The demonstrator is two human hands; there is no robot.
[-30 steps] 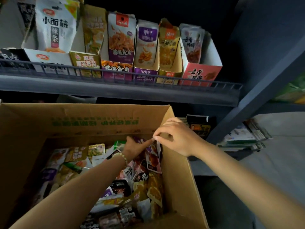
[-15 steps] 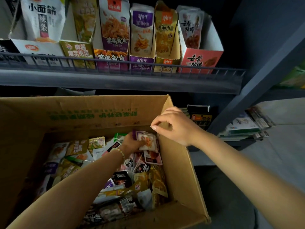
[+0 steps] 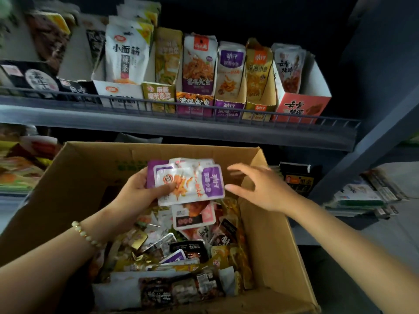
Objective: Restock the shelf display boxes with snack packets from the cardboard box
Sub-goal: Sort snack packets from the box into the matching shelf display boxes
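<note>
- Our left hand (image 3: 136, 198) gripped a small stack of purple-and-white packets (image 3: 192, 182), thumb on top and fingers beneath. It held the stack just above the loose packets in the cardboard box (image 3: 274, 241).
- Our right hand (image 3: 265, 189) was open with the fingers spread, just beside the right edge of the stack. We could not tell whether a fingertip touched it.
- We judged this step to be the gathering of one kind of packet before the lift to the shelf (image 3: 181, 132).
- To do it well, the right hand should square the fanned edges. The thumb should press firmly, since the foil looked slippery.
- The stack lay sideways. For the display it should be turned upright with the print to the front, as the packets above stood.
- As for the writing, from the left: a white packet (image 3: 127, 57) read 小面筋 and 辣条.
- A yellow-green box (image 3: 158, 96) began with 麻酱. The line under it we read less surely.
- The purple display box (image 3: 229, 109) bore 劲仔, and its packets also 深海小鱼. The same purple label was on the stack in our hand, so we judged that the stack belonged there.
- The yellow box (image 3: 258, 108) just beside it bore 劲仔 as well.
- The red display box (image 3: 299, 107) at the right end read 去骨. Its other characters were too blurred for us.
</note>
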